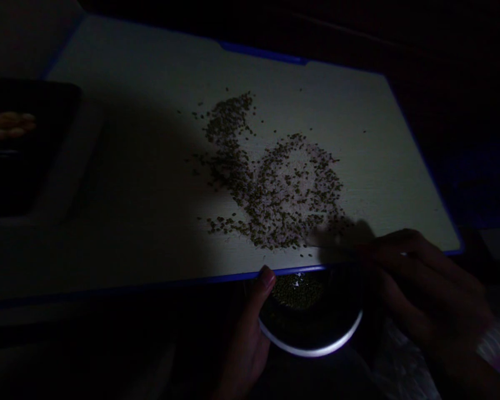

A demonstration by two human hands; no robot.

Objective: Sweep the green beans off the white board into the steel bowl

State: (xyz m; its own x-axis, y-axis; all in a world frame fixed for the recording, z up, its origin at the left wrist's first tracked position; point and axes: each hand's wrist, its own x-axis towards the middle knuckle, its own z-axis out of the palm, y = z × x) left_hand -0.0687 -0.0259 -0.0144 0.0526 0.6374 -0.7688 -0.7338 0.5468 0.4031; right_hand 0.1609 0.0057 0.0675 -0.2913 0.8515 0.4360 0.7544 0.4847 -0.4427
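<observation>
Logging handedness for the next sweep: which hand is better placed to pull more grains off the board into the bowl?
Probably right. The right hand is over the board's near edge, fingers beside the scattered grains. The left hand is on the rim of the bowl below that edge.

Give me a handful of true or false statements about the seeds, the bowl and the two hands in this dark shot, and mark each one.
1. The seeds lie scattered on a pale board with a blue rim. True.
2. The left hand holds the bowl just below the board's near edge. True.
3. The bowl is empty. False: some seeds already lie inside it.
4. The right hand rests at the board's far edge. False: it is at the near edge, its fingers reaching among the nearest seeds.
5. A dark tray with pale orange pieces sits to the left. True.
</observation>
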